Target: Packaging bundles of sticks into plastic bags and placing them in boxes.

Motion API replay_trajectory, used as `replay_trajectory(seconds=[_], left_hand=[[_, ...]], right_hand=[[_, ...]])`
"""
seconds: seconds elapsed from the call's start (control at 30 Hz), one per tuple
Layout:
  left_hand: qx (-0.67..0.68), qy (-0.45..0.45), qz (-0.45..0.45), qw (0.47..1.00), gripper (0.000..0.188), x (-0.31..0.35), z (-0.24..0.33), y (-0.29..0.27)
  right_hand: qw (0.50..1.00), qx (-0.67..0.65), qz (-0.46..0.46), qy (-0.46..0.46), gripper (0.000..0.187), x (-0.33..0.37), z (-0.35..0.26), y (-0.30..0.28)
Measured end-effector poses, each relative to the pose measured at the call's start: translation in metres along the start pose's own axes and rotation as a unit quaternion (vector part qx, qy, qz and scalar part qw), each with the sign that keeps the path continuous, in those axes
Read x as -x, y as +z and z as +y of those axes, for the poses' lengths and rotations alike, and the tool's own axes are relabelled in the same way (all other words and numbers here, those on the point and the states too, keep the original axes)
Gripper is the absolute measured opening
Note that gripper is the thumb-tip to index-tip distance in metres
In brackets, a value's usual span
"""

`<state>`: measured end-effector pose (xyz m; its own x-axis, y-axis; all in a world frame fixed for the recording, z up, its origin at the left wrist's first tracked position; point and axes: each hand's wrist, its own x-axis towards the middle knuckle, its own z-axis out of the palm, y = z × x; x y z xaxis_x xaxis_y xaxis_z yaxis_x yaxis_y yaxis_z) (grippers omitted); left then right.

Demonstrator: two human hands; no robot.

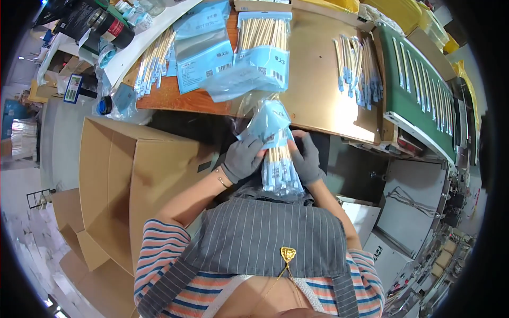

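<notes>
A bundle of thin wooden sticks with blue-and-white ends [277, 175] stands inside a clear and blue plastic bag [271, 121] in front of my apron, at the table's near edge. My left hand [243, 158], in a grey fingerless glove, is closed on the bag's left side. On the right side, my right hand [307, 159] in a matching glove grips the bag's edge with thumb and fingers. The bag's upper part is crumpled. Just beyond it, a filled bag of sticks [262, 40] lies on the table, next to flat blue bags [204, 59].
Loose sticks lie at the table's left [155, 63] and right [358, 69]. A green conveyor belt [419, 85] carrying a row of sticks runs along the right. An open cardboard box [164, 175] stands at my left. A dark bottle [111, 29] stands at the far left.
</notes>
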<state>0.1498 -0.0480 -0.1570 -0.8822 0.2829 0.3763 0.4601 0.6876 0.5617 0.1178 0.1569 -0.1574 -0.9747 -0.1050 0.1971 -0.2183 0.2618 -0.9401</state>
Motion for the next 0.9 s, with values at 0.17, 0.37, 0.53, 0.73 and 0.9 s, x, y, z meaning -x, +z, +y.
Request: replay_trajectory(seconds=[0.17, 0.37, 0.53, 0.73, 0.9], left_hand=[[0.025, 0.103, -0.048, 0.993, 0.023, 0.027, 0.03, -0.04], [0.135, -0.027, 0.028, 0.99, 0.024, -0.099, 0.068, -0.115], [-0.001, -0.059, -0.229, 0.972, 0.036, -0.232, 0.096, -0.211], [-0.13, 0.038, -0.046, 0.99, 0.033, -0.326, 0.058, -0.255], [-0.205, 0.124, 0.071, 0.968, 0.023, -0.317, 0.016, -0.239]], right_hand=[[0.968, 0.142, -0.171, -0.12, 0.007, 0.042, -0.031, -0.048], [0.956, 0.158, 0.02, -0.246, 0.016, -0.05, -0.142, -0.086], [0.981, 0.149, -0.075, -0.102, 0.028, -0.165, -0.204, -0.119], [0.94, 0.255, 0.072, -0.217, 0.02, -0.253, -0.256, -0.113], [0.977, 0.114, 0.045, -0.172, 0.035, -0.254, -0.204, -0.081]])
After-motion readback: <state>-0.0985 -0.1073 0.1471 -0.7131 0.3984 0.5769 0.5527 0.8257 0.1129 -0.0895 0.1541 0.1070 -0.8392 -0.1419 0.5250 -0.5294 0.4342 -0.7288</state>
